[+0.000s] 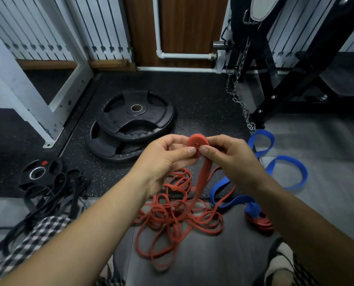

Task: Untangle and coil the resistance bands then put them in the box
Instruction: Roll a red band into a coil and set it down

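A small tight coil of red resistance band (197, 141) is held up between both hands. My left hand (165, 157) pinches its left side with thumb and fingers. My right hand (227, 155) pinches its right side. From the coil a red strip hangs down to a tangled heap of red band (178, 215) on the floor. A blue band (283, 166) lies looped on the floor to the right. A rolled red band (259, 220) lies at the blue band's near end. Black bands (54, 195) lie tangled at the left. No box is in view.
Two stacked black weight plates (130, 124) lie on the speckled mat beyond my hands. A smaller plate (37, 174) lies at the left beside the black bands. A chain (240, 100) hangs from a black machine frame (275, 79) at the right. A white frame leg (37, 112) stands at the left.
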The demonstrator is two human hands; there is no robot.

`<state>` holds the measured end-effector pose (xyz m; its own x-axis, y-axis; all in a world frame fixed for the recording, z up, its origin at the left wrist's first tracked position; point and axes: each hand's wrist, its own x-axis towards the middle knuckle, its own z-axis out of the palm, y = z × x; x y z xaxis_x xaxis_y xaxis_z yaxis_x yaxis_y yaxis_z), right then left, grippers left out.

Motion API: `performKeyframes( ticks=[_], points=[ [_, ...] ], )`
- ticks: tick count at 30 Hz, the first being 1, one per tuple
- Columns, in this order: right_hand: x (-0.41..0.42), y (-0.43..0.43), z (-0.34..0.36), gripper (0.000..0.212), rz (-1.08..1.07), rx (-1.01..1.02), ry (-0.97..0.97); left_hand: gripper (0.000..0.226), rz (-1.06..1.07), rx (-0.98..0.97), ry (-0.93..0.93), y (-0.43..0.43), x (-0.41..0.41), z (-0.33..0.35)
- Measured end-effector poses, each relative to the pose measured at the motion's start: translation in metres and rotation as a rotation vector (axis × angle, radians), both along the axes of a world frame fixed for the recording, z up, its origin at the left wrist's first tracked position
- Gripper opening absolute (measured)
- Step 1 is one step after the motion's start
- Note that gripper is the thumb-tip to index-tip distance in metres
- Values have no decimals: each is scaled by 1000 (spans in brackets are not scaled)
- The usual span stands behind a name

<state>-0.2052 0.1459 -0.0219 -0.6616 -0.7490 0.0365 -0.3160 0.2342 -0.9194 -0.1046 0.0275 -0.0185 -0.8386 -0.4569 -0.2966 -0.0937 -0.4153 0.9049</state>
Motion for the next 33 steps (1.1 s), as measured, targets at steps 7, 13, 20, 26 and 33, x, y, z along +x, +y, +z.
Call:
performKeyframes(
  ticks=[7,13,20,26,33],
  points=[
    [-1,3,1,11,93,195,293,28,-137,-699,-78,-9,-2,1],
    [-3,3,8,14,40,-70,-184,15,17,-151,67,-4,-1,4],
    [3,-1,0,15,-52,-217,-322,16,52,352,137,6,-2,2],
    [-5,3,1,11,31,138,213,25,-101,-545,-124,-12,2,-2],
    [-1,4,7,9,68,77,67,29,-78,-693,-40,-10,-1,3]
  ],
)
